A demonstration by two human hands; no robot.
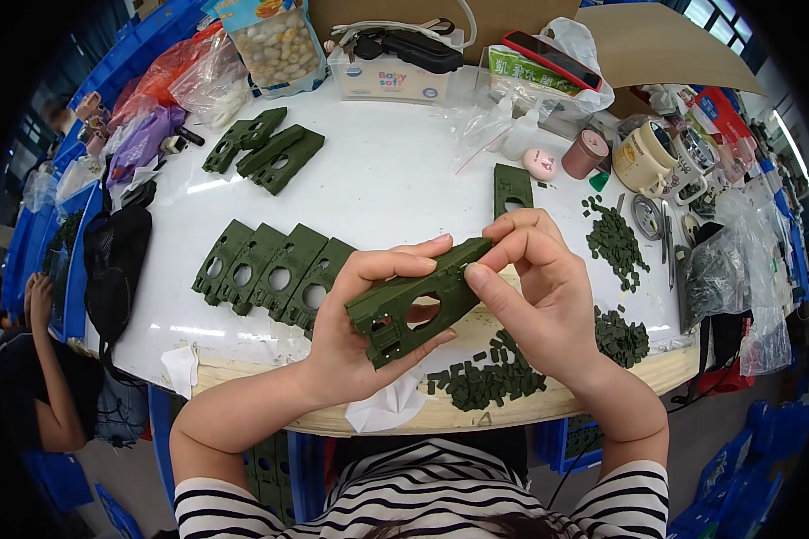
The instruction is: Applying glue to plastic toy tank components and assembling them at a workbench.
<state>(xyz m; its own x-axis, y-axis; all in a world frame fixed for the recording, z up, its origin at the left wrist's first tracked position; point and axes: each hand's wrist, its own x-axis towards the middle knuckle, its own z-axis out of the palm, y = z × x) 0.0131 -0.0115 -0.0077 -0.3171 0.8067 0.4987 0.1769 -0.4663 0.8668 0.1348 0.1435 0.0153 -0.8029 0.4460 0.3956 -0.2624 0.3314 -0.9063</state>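
My left hand [351,292] grips a dark green plastic model tank hull part [404,314] with a round hole in its top, tilted above the table's near edge. My right hand [539,296] is closed at the part's far right end, thumb and fingertips pinched there; whether a small piece sits between them is hidden. Left of my hands, several matching hull parts [279,277] stand in a slanting row. Two more hull parts [281,159] lie farther back, and another hull part [512,188] lies beyond my right hand. Small green plastic pieces [490,382] are heaped below my right hand.
More small green pieces [616,242] lie to the right, near tweezers [667,242] and a roll of tape [647,217]. Mugs [644,160], a pink cylinder [586,153] and a plastic box [391,76] line the back. White paper [386,404] lies at the front edge. Another person's arm [54,386] shows at left.
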